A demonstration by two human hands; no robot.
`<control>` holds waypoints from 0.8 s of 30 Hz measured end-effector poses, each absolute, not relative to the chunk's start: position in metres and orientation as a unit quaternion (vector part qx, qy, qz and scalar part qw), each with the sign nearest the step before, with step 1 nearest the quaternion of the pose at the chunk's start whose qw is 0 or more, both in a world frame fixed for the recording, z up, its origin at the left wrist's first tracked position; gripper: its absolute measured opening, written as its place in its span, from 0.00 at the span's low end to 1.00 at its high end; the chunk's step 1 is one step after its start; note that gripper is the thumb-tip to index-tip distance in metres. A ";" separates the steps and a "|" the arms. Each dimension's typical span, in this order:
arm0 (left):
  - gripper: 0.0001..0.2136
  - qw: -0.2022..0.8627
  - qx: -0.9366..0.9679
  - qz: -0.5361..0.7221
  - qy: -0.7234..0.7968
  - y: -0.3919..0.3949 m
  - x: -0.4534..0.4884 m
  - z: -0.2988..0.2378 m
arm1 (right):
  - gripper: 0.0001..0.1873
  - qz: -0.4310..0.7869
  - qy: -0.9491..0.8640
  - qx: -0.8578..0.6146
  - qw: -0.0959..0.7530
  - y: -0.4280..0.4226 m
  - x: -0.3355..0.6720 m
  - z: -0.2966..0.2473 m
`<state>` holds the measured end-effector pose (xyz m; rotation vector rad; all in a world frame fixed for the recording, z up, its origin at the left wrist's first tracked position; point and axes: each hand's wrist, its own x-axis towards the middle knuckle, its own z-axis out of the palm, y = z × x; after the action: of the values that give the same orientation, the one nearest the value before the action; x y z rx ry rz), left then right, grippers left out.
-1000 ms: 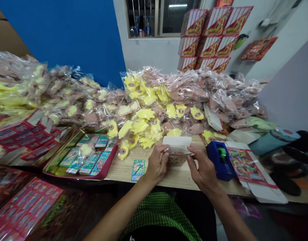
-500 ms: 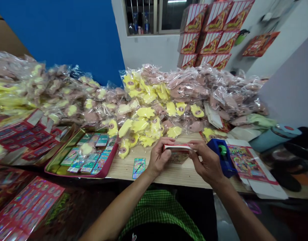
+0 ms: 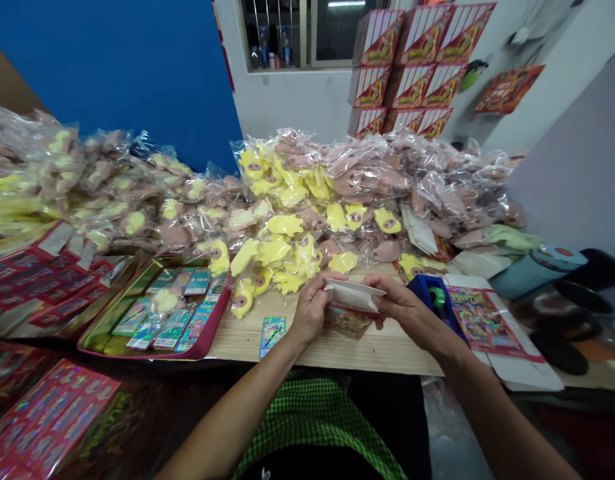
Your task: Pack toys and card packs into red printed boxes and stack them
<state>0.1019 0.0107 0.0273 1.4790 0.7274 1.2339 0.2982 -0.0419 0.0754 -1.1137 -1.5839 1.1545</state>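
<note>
Both hands hold a small printed cardboard box (image 3: 348,321) above the wooden table (image 3: 327,350). My left hand (image 3: 313,309) grips its near side. My right hand (image 3: 407,308) pinches the raised white flap (image 3: 354,295) from the other side. A blue tape dispenser (image 3: 431,300) with a green roll stands just beyond my right hand. To its right lies a flat printed box blank (image 3: 482,321). A loose holographic card (image 3: 272,337) rests on the table left of my left hand.
Heaped bagged yellow and pink toys (image 3: 287,227) line the table's far side. A red-rimmed tray of cards (image 3: 212,327) sits at left, with red card sheets (image 3: 47,420) below the table edge. Stacked red cartons (image 3: 402,73) stand behind.
The white flap, lying nearly flat half a second ago, now stands raised again. My hands have drawn closer together, and the view has shifted slightly.
</note>
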 end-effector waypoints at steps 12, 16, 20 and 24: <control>0.15 0.440 0.692 0.536 0.199 0.007 0.093 0.015 | 0.11 0.283 -0.725 -0.455 0.432 -0.062 0.297 0.062; 0.17 0.434 0.669 0.546 0.256 0.005 0.099 0.009 | 0.15 0.164 -0.769 -0.476 0.394 -0.062 0.295 0.060; 0.20 0.441 0.645 0.569 0.257 0.008 0.102 0.008 | 0.10 0.107 -0.770 -0.498 0.386 -0.062 0.291 0.063; 0.11 0.386 0.703 0.563 0.200 0.013 0.097 0.016 | 0.08 0.093 -0.782 -0.472 0.397 -0.061 0.289 0.070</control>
<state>0.0971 0.0131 0.0159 1.7894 0.5090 1.4325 0.2891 -0.0610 0.0698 -1.1952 -1.9814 0.2351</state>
